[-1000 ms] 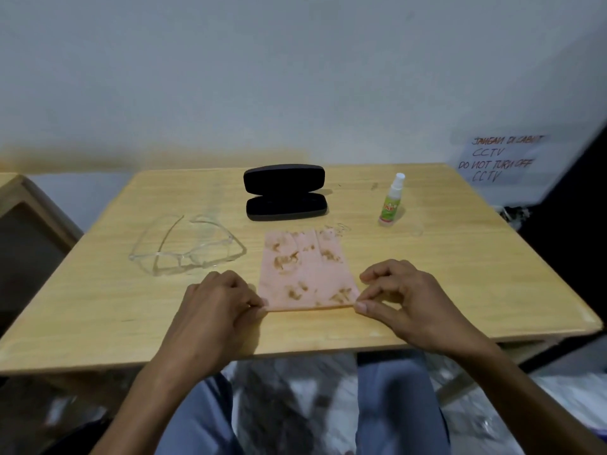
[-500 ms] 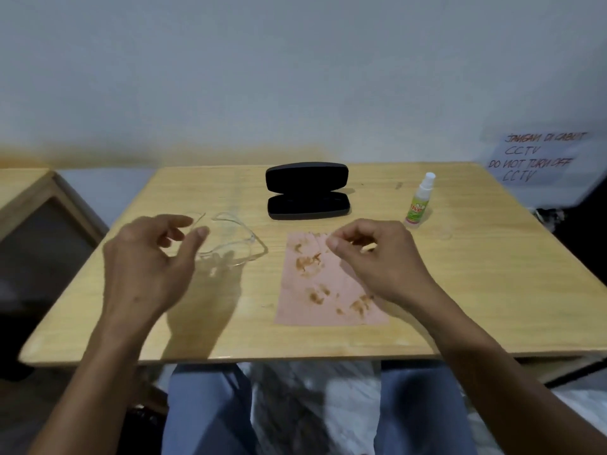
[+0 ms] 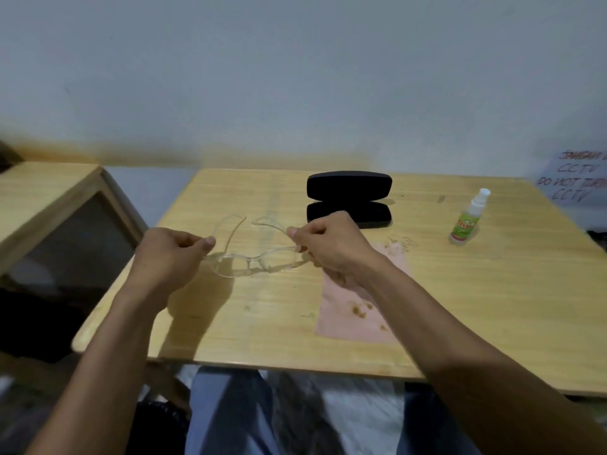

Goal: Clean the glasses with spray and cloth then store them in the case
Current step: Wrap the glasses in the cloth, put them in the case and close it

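- The left hand [image 3: 170, 254] and the right hand [image 3: 328, 247] each pinched one end of the clear glasses [image 3: 253, 257] with curled fingers, holding them just above the table [image 3: 262, 323], temple arms unfolded and pointing away from the person.
- The pink cloth [image 3: 354, 320] lay flat on the table under the right forearm, with brown marks on it.
- The spray bottle [image 3: 464, 221] stood upright, well apart to the right, with neither hand on it.
- The black case [image 3: 349, 198] sat open behind the hands with nothing visible inside.
- As a judgement, the task was at its start: only the pick-up was done, while spraying, wiping and storing remained.
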A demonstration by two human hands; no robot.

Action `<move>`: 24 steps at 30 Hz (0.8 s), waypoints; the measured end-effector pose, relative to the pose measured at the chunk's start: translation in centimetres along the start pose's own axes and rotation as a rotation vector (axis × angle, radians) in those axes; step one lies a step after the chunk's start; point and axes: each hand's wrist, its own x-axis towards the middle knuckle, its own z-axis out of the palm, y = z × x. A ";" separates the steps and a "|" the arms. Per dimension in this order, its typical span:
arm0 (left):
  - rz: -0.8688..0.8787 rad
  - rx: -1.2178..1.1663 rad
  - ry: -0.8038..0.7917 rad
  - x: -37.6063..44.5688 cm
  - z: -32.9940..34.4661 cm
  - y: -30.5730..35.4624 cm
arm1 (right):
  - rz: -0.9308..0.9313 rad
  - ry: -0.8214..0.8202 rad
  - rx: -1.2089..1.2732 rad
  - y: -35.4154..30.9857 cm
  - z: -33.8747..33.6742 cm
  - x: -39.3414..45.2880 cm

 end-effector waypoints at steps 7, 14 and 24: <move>0.105 -0.187 -0.031 -1.1 0.2 0.6 | -0.092 -0.018 0.051 0.3 -1.6 -1.2; 0.341 -0.245 -0.139 -4.4 3.7 3.1 | -0.278 0.066 -0.059 1.6 -9.1 -5.7; 0.467 -0.088 -0.228 -6.7 9.0 2.2 | -0.218 0.168 -0.079 7.0 -12.7 -10.4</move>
